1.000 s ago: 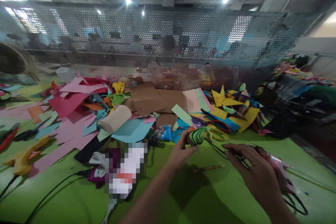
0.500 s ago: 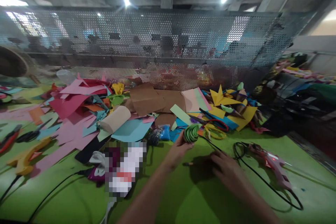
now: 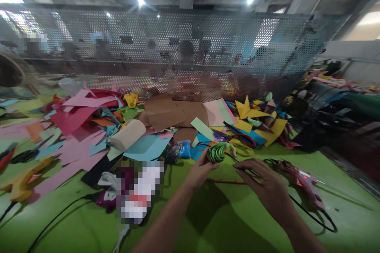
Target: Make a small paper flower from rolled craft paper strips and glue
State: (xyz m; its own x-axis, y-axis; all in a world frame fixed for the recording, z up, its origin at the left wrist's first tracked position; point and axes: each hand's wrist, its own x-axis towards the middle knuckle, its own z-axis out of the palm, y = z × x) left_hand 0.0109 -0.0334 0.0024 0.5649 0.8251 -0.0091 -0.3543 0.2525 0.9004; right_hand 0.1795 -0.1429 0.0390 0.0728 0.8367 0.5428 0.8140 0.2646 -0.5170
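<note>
My left hand (image 3: 200, 172) has its fingers wrapped around a coiled green paper strip (image 3: 216, 153), whose layers show as a spiral. Just right of the coil, my right hand (image 3: 263, 180) hovers with thumb and fingertips pressed together; whether anything thin is between them is hidden. Below its fingertips a thin brown stick (image 3: 228, 181) lies on the green table (image 3: 225, 221). A pink glue gun (image 3: 305, 184) with a small red light rests to the right, its black cable passing behind my right hand.
Paper sheets and scraps, such as brown paper (image 3: 166, 114), pile along the back below a perforated metal screen (image 3: 184, 47). Scissors (image 3: 242, 136) lie behind the coil. To the left are a paper roll (image 3: 128, 134), a yellow glue gun (image 3: 23, 184) and a plugged-in power strip (image 3: 139, 193).
My right hand has lifted from low over the table toward the coil, its fingers now drawn together. More of the brown stick shows. My left hand keeps the coil; the view has shifted slightly.
</note>
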